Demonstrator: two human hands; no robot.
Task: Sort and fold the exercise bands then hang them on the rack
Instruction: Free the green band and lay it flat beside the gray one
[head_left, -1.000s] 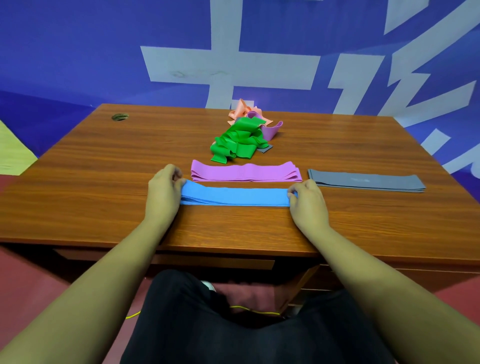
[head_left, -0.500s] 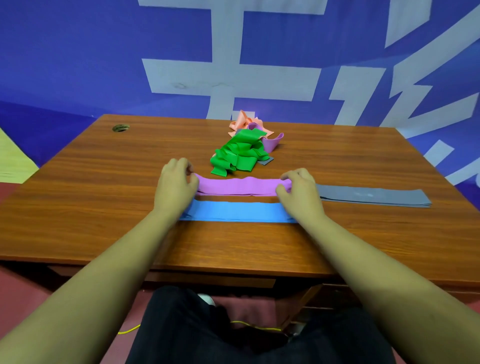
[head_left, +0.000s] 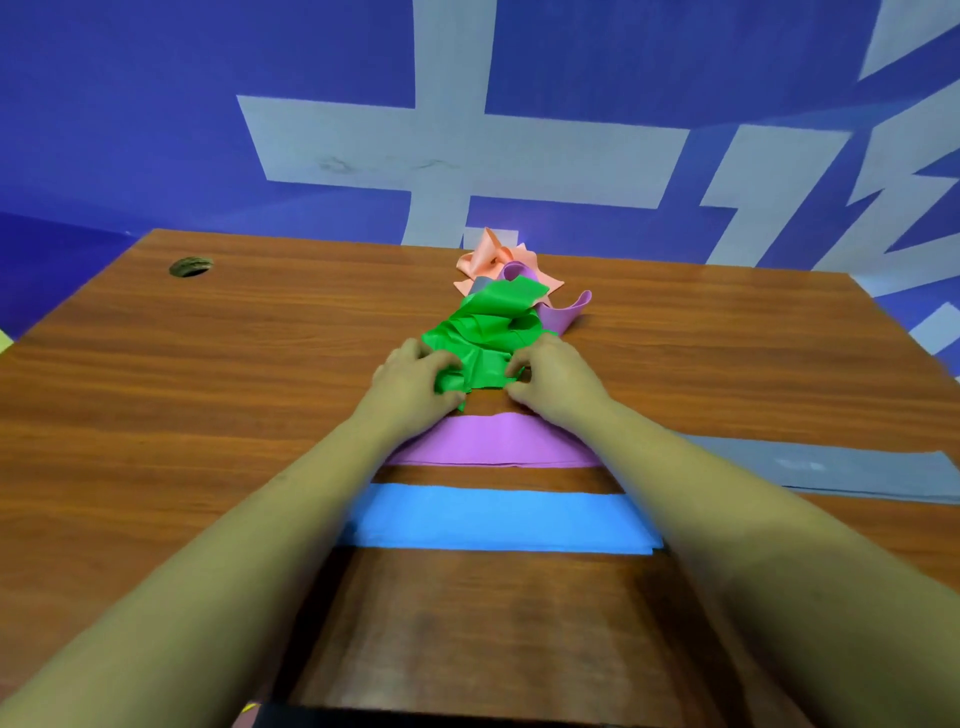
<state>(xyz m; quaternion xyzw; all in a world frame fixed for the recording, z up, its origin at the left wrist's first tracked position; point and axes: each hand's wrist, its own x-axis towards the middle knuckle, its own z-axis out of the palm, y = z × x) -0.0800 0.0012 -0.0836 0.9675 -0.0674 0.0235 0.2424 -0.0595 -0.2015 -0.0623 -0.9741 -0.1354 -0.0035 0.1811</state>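
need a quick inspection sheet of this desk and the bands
surface: wooden desk, cable hole at far left
job's things: blue band, folded purple band and grey band lie flat; green band crumpled; peach band and loose purple band behind it; rack not seen
clutter: nothing seen
grips: left hand and right hand each pinch the green band's near edge
cables: yellow speck at bottom edge, cannot tell
surroundings: blue wall with pale lettering

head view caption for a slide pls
Left hand and right hand grip the crumpled green band, beyond the folded purple band, blue band and grey band, on a wooden desk.
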